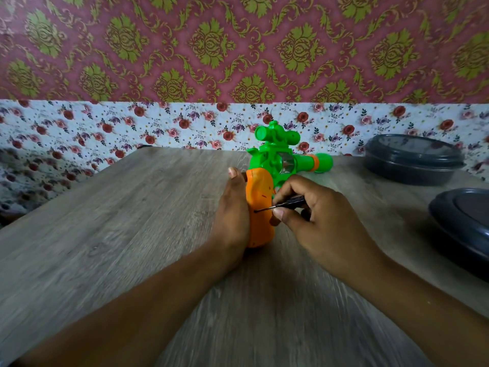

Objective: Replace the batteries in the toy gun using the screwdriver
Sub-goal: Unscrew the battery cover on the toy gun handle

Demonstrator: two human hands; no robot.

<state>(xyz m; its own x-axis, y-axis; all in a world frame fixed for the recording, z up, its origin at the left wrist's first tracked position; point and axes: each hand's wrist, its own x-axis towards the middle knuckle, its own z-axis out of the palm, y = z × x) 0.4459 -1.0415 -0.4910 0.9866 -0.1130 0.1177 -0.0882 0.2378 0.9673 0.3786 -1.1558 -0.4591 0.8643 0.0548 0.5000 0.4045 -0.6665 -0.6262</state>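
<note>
A green toy gun (277, 154) with an orange grip (260, 207) lies on the wooden table (119, 234), barrel pointing right and away. My left hand (232, 213) grips the orange grip from its left side, thumb up along the back edge. My right hand (317, 221) pinches a small black screwdriver (285, 203) between thumb and fingers. The screwdriver's thin tip touches the side of the orange grip at a small dark spot. No batteries are visible.
Two dark grey round lidded containers stand at the right: one at the back (412, 160), one nearer at the table's right edge (463, 229). A floral cloth (79, 133) covers the surface behind the table, below a patterned wall.
</note>
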